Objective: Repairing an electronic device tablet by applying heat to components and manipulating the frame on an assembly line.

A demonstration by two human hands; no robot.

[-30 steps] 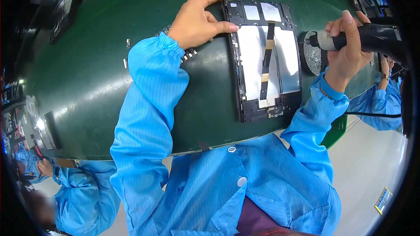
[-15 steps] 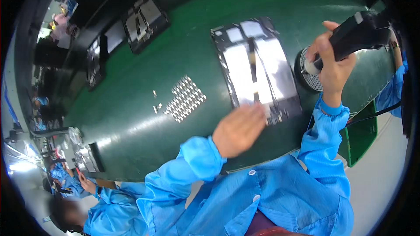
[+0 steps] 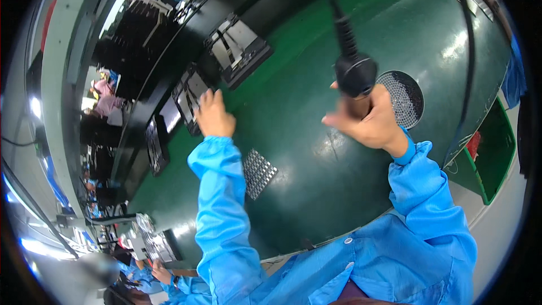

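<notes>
My right hand (image 3: 375, 124) is closed around an electric screwdriver (image 3: 357, 73), black with a ribbed cable end pointing up and away; its tip is hidden and my thumb is blurred. Just right of it lies a round dish (image 3: 418, 93) filled with small metal pieces. Further left, my left hand (image 3: 217, 120) reaches out with fingers spread, at the near edge of a flat tablet-like panel (image 3: 191, 91) in black and grey. Whether the fingertips touch the panel I cannot tell. Below that hand sits a grid of small silver parts (image 3: 259, 174), partly behind my sleeve.
Similar panels lie either side of that one: a far panel (image 3: 238, 51) and a nearer panel (image 3: 158, 142). A black cable (image 3: 470, 62) hangs at the right. A green bin (image 3: 494, 158) stands beyond the table (image 3: 322, 192). At lower left another person's hand (image 3: 162, 273) shows.
The panel before me has gone from the middle; one now lies by my left hand, which has moved far left. The screwdriver has swung upright and moved left. The view has turned.
</notes>
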